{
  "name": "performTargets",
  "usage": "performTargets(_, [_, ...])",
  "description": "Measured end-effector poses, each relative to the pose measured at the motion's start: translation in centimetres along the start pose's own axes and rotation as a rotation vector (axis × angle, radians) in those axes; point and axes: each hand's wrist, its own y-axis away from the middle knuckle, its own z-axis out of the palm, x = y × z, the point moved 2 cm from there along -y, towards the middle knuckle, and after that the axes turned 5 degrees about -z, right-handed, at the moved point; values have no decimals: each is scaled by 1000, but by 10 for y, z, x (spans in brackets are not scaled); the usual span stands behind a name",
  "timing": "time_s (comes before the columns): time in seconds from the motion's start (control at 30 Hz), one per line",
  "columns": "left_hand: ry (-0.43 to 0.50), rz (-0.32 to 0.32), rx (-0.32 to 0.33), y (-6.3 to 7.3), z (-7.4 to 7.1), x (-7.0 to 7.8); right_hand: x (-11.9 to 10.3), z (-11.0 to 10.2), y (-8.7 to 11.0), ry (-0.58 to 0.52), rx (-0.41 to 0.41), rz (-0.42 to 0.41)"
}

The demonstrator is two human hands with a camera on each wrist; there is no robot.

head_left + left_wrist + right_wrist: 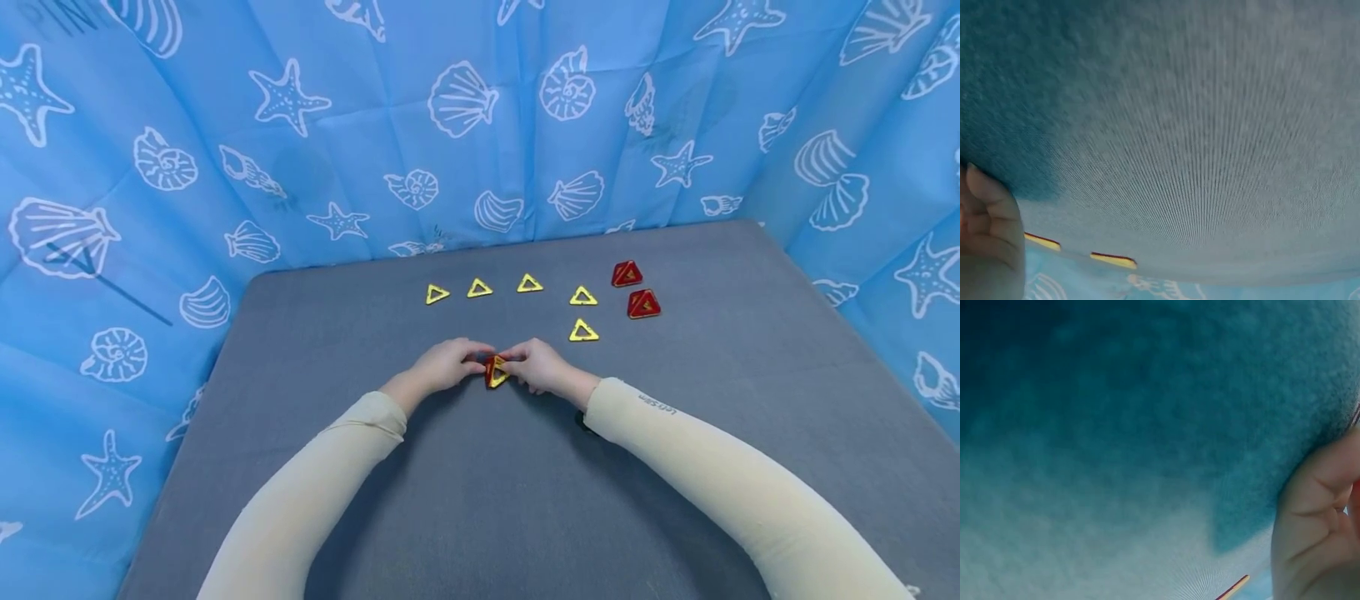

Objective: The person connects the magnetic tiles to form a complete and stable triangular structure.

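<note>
Near the middle of the table, both hands meet at a small joined piece of red and yellow triangles. The left hand pinches the red triangle from its left side. From the right, the right hand pinches the yellow triangle, which has an open centre. The two triangles touch and stand tilted; how they join is too small to tell. Only part of the left hand shows in the left wrist view, and part of the right hand in the right wrist view; the held piece is mostly hidden there.
Beyond the hands lie several yellow triangles: a row begins at the left one, and the nearest is right of the hands. Two red pieces, one farther and one nearer, lie to their right. A blue curtain surrounds the grey table.
</note>
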Motion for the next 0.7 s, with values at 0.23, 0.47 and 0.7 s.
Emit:
performTargets(0.23, [-21, 95, -32, -4, 0, -4, 2, 0, -2, -11, 11, 16])
performTargets(0.47, [-43, 166, 53, -4, 4, -1, 4, 1, -2, -4, 14, 29])
performTargets(0.7, [-36, 170, 86, -5, 7, -2, 4, 1, -3, 81, 19, 13])
